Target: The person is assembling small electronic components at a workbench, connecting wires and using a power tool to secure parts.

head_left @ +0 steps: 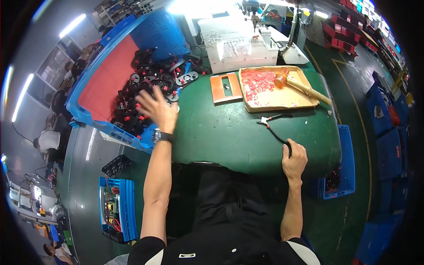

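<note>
The left hand (160, 111) is reaching over the near side of the bin (106, 73), its fingers spreading apart in front of the black parts (152, 84); whether it is touching any, I cannot tell. A watch (163, 136) is circling that wrist. At the front right of the green table (207, 130), the right hand (295, 161) is curling its fingers around one handle of the pliers (265, 120), whose jaws are pointing leftward, just short of the tray (282, 107). Red pieces (256, 84) are lying in the tray, and a mallet (304, 87) is resting across its right side.
</note>
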`<action>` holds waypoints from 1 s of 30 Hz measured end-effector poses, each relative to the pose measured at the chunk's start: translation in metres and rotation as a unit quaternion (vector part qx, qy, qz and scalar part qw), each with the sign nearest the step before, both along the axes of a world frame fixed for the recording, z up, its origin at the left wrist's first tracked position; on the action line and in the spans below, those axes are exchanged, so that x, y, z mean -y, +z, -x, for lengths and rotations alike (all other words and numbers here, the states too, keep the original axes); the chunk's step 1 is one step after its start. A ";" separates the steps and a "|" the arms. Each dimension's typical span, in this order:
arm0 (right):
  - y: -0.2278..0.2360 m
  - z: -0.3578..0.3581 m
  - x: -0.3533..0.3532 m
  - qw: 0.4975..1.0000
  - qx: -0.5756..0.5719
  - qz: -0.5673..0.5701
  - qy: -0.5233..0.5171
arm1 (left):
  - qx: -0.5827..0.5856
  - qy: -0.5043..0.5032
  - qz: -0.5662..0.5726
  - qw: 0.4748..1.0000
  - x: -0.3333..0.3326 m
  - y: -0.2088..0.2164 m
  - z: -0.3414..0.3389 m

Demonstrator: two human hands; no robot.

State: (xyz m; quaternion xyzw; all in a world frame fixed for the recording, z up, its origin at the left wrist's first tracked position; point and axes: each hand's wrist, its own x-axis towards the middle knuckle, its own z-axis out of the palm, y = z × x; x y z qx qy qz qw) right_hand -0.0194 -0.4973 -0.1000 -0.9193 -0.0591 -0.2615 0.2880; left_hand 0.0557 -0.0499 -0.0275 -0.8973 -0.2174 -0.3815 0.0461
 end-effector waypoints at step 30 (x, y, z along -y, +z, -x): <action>-0.004 -0.002 -0.004 1.000 0.004 0.016 -0.019 | 0.063 -0.271 0.429 0.860 0.079 -0.049 0.011</action>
